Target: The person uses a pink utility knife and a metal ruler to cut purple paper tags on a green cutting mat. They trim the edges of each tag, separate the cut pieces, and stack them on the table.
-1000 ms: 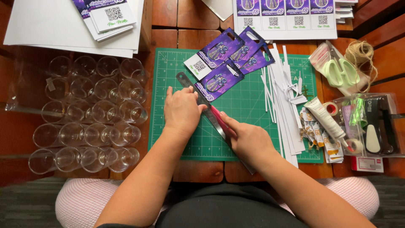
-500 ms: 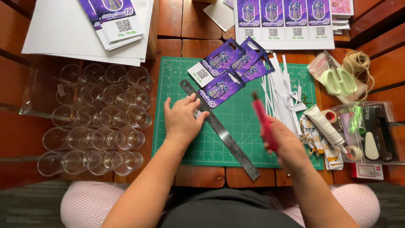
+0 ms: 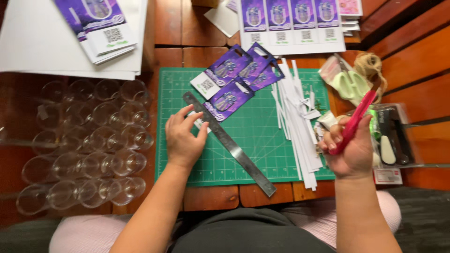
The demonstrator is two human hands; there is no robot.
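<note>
A: What's nearest?

B: A green cutting mat [image 3: 262, 154] on a wooden table [image 3: 168, 56]. The left hand [image 3: 183, 140] lies open on it, fingertips touching the metal ruler [image 3: 229, 143], which runs from ten o'clock to four.

A: And the right hand [image 3: 349, 150]?

B: At three o'clock, closed around a red knife [image 3: 354, 122]. Half a second ago it was nearer the ruler.

A: Farther out?

B: Clear cups [image 3: 89, 140] at nine, white paper strips [image 3: 295, 122] at two, purple tags [image 3: 234, 79] at twelve.

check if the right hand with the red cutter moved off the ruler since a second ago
Yes. The right hand carried the red cutter rightward off the metal ruler, past the green mat's right edge.
</note>
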